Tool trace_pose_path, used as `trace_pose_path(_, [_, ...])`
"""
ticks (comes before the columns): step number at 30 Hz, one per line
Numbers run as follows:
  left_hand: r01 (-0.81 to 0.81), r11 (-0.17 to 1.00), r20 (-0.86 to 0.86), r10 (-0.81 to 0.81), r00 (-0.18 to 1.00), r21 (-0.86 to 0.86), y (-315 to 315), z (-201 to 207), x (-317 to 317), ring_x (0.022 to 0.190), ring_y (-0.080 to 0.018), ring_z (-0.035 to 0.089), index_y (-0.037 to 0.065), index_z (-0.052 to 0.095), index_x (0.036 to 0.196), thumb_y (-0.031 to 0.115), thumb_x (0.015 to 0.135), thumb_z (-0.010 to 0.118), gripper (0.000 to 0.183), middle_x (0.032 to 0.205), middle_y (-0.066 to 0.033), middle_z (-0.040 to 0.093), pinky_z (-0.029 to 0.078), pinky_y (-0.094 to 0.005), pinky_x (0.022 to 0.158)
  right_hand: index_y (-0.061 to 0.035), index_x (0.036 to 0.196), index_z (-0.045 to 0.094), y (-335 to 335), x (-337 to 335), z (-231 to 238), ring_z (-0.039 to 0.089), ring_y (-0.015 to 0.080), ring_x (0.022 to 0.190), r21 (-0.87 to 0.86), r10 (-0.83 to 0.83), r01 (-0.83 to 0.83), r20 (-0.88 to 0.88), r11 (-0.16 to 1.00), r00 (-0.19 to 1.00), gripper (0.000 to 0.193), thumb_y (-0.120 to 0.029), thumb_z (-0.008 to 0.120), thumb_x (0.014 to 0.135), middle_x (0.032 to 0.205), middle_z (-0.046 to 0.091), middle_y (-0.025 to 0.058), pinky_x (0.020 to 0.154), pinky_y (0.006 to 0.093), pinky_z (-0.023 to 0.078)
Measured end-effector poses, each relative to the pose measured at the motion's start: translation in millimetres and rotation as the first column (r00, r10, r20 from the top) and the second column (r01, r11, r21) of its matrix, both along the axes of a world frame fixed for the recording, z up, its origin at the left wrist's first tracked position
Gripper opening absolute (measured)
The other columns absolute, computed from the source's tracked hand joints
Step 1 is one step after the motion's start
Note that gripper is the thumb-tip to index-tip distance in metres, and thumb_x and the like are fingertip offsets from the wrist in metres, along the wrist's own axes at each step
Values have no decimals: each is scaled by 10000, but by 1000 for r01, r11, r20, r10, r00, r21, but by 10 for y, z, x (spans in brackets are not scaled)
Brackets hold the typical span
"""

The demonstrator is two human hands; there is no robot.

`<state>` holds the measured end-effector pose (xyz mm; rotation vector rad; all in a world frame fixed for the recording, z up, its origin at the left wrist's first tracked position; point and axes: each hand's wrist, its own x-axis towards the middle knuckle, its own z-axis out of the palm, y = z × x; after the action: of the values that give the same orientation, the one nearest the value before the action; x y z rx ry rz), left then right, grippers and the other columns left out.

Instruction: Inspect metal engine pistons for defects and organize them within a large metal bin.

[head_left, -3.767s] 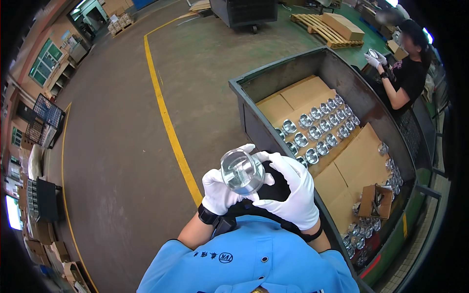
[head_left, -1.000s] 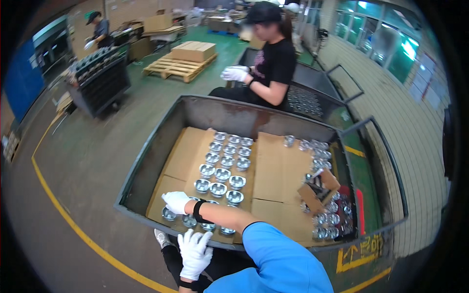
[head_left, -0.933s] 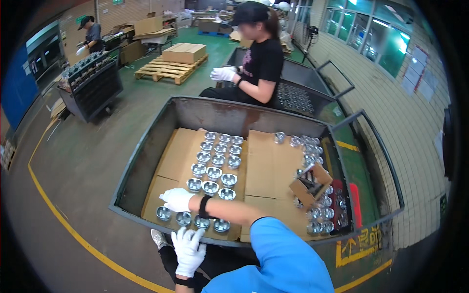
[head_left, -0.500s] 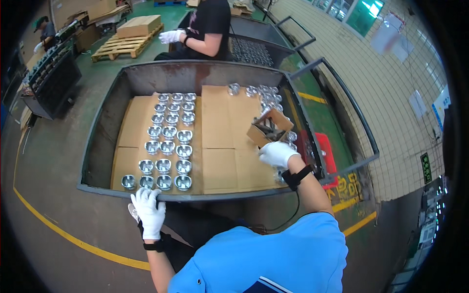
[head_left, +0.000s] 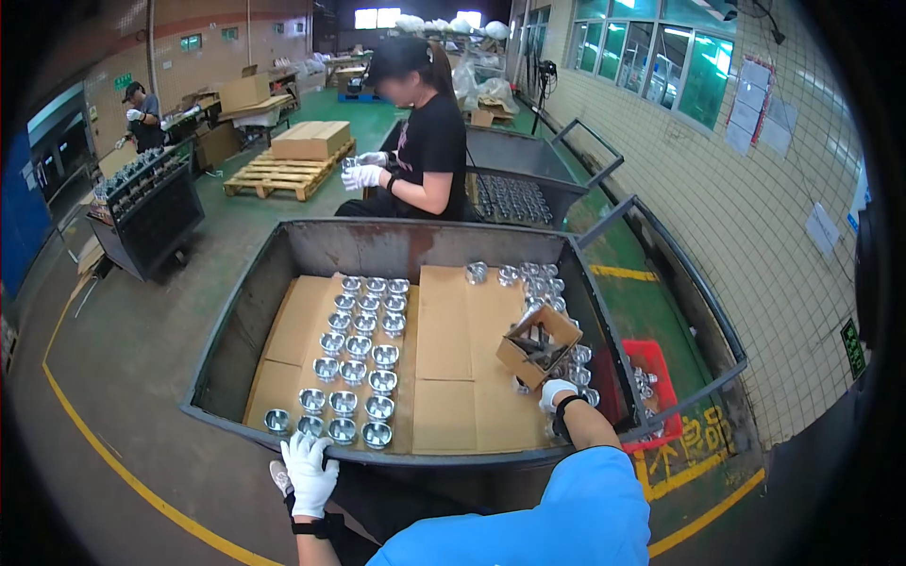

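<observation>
My left hand [head_left: 310,474], in a white glove, rests with fingers apart on the near rim of a grey metal cart [head_left: 510,457]. Just beyond it stand rows of shiny metal pistons [head_left: 352,372] on brown cardboard [head_left: 444,325]. My right hand [head_left: 559,396], gloved too, reaches into the right side of the cart. It is at the near edge of a small open cardboard box [head_left: 525,362] with dark metal pieces inside. More pistons [head_left: 540,275] stand around and behind that box. The right fingers are largely hidden, so their grip does not show.
A red crate [head_left: 672,401] with metal parts stands on the floor, right of the cart. Beyond the far wall a person in black [head_left: 429,141] handles a piston beside another cart [head_left: 514,198]. A wooden pallet [head_left: 274,179] carries a carton. A dark parts rack [head_left: 151,222] stands left.
The view has tilted up, so the cart sits lower and more of the hall shows. My left hand remains on the rim; my right hand stays by the small box. The person opposite now holds a piston.
</observation>
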<state>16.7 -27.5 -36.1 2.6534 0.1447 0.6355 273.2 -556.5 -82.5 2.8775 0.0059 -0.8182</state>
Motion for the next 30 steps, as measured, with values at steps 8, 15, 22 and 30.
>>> trace_pose_path(8, [-20, 999, -9, 20, 1000, -38, -19, -13, 0, 1275, -362, 485, 168, 667, 1080, 74, 620, 760, 479, 1139, -82, 594, 252, -658, 1165, -90, 1141, 758, -130, 180, -534, 697, 346, 1104, -59, 0, -1, -15, 998, 1000, 387, -287, 707, 812, 1217, 720, 150, 902, 471, 563])
trace_pose_path(15, [16, 998, 55, -12, 998, -62, -114, -53, 87, 1259, -390, 492, 140, 669, 1054, 69, 625, 744, 441, 1142, -114, 606, 283, -671, 1126, -97, 942, 771, 356, 183, -672, 713, 391, 880, 138, 609, -597, -281, 790, 741, 368, -422, 617, 866, 938, 742, 201, 732, 481, 534])
trace_pose_path(22, [43, 981, 18, -40, 999, -188, -130, 304, -68, 1214, -382, 544, 101, 654, 1206, 195, 733, 815, 509, 1212, -141, 611, 359, -592, 1104, -139, 1144, 776, 1986, -410, 1064, 617, 109, 655, 896, 296, 349, -424, 274, 856, 291, -325, 640, 965, 823, 721, -11, 548, 261, 452])
trace_pose_path(30, [197, -136, 214, -129, 968, -971, -547, 1197, -424, 1263, -326, 577, 89, 337, 1545, 491, 976, 619, 752, 1456, -146, 483, 574, -487, 949, -85, 1124, 739, 3214, -1440, 2295, 671, 253, 831, 900, 669, -435, 324, -1, 669, 305, -326, 606, 992, 969, 719, 128, 739, 367, 529])
